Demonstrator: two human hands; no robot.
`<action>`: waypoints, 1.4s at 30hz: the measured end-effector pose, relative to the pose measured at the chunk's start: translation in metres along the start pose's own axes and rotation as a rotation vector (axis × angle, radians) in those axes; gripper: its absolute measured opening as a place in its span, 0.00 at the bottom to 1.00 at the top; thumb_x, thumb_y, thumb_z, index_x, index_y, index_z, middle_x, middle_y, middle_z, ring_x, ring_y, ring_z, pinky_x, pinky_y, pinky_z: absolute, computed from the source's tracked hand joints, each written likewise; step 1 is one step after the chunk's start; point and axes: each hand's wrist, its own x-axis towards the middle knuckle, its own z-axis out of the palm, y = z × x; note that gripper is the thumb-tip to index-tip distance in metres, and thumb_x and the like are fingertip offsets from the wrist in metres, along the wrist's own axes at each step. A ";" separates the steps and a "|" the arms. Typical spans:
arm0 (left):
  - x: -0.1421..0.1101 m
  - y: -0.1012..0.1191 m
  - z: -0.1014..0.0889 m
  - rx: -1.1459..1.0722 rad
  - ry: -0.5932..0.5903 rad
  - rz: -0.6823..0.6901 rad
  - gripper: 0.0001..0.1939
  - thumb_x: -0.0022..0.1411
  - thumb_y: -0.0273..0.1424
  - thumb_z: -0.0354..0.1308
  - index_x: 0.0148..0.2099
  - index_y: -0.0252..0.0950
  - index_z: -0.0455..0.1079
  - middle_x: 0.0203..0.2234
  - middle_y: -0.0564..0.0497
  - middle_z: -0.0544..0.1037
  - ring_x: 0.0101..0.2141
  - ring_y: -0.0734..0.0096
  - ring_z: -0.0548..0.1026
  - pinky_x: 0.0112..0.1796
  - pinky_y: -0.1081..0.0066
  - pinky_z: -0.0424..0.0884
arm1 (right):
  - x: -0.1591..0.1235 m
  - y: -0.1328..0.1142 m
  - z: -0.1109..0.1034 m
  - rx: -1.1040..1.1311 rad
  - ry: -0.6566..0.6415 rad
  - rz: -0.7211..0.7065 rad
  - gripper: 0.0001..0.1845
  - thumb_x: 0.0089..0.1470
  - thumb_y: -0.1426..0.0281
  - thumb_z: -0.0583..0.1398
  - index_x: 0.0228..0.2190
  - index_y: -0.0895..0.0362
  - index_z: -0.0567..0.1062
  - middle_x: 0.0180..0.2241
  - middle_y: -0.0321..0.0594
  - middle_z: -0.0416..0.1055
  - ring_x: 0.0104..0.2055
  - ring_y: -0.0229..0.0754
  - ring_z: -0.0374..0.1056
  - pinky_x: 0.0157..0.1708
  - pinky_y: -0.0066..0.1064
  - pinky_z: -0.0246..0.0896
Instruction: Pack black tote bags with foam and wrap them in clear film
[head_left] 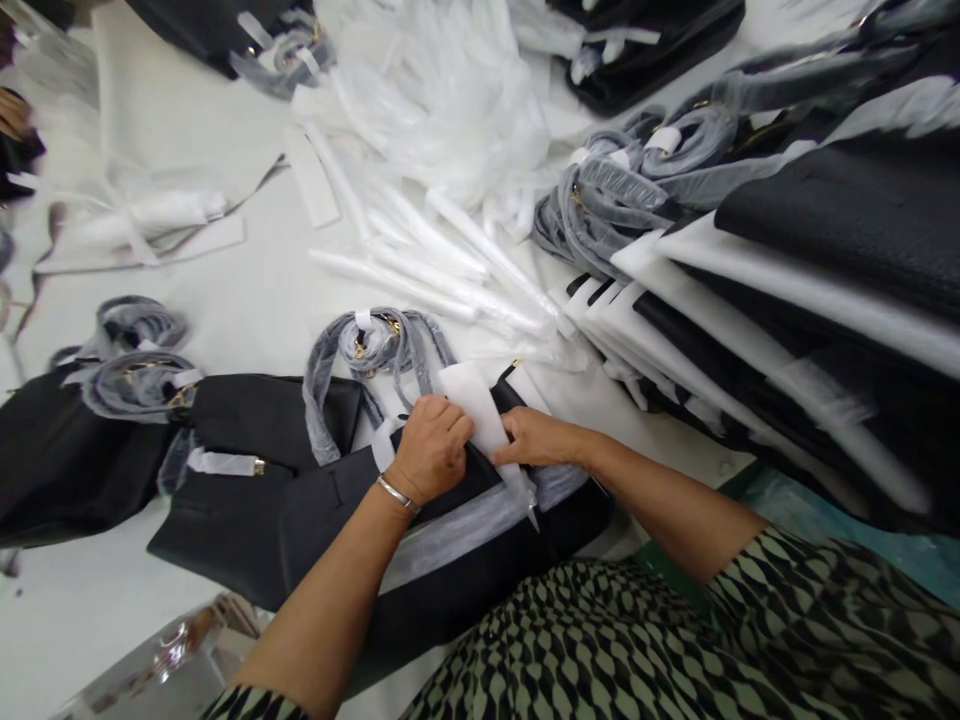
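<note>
Two bare hands at the opening of a black handbag (315, 530), which lies on the white surface (255, 300) at the near centre, against the patterned garment (570, 640). The white padding strip (474, 400) slants across the bag's edge between the hands. In sound handling of the strip, as judged here, it is kept flat and guided by its edges, the bag's edge steadied and the pressure light, so that neither creased padding nor marked leather results. The left hand (429, 450), a metal bracelet (397, 495) at its wrist, has its fingers curled closed beside the strip's left edge; what lies within them is hidden. The right hand (544, 437) has its fingers bent and nearly closed, apparently pinching the strip's right edge. Just beyond the bag lies a coiled, film-wrapped strap (321, 385); farther off, narrow plastic rolls (397, 280). Other black bags (67, 460) lie at left, and a layered stack of bags (855, 220) stands at right.
</note>
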 end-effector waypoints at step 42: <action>0.005 -0.017 0.017 -0.165 -0.056 -0.191 0.11 0.47 0.16 0.49 0.30 0.37 0.66 0.52 0.48 0.71 0.47 0.60 0.68 0.46 0.59 0.69 | -0.063 0.019 0.043 0.439 0.403 0.173 0.09 0.48 0.67 0.59 0.33 0.57 0.72 0.28 0.35 0.71 0.30 0.36 0.64 0.31 0.28 0.58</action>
